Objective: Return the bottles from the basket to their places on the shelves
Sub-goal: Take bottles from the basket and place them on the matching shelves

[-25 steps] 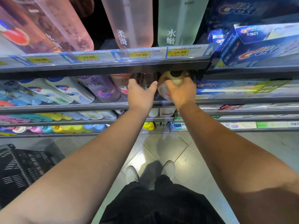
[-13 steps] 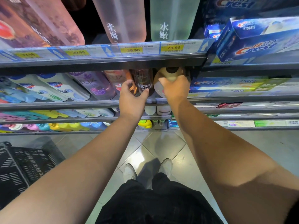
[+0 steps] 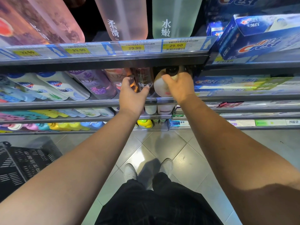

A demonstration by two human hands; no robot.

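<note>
**ITEM: cream bottle (image 3: pixel 158 86), dark cap (image 3: pixel 172 71)**
- Loc: 2nd shelf (image 3: pixel 65 103), rt end of the body-wash row, under the 29.90 price rail (image 3: pixel 134 48). Base behind the shelf lip. Just beside the dark bottle (image 3: pixel 145 78) on its left; toothpaste boxes (image 3: pixel 227 82) to its right.
- R hand (image 3: pixel 180 86): fingers curled over the shoulder below the cap, palm on the front. Firm wrap.
- L hand (image 3: pixel 132 93): fingers curled on the orange-trimmed bottle (image 3: pixel 132 84), thumb laid straight across the dark bottle's front. How hard it presses: can't tell.

**CHANGE vs 1 s ago**
- L hand then lay over the gap with fingers reaching deep, hiding the dark bottle. It has since drawn back and left, so the dark bottle and its white emblem show.
- R hand's hold on the cream bottle is the same throughout. Bottle now sits a bit closer to the dark bottle, though the camera has shifted too, so approx.

**MEANING (est.)**
- Slot looks opened and neighbours are steadied. Cream bottle seems at its place, prob. only a final nudge and let-go left.
- Risk: the low rail overhead leaves little room for the cap, and crowded neighbours could tip on release.

**ALSO**
- Black basket (image 3: pixel 19 164) on the floor, lower left. Contents not visible, so no. of bottles left unknown.
</note>
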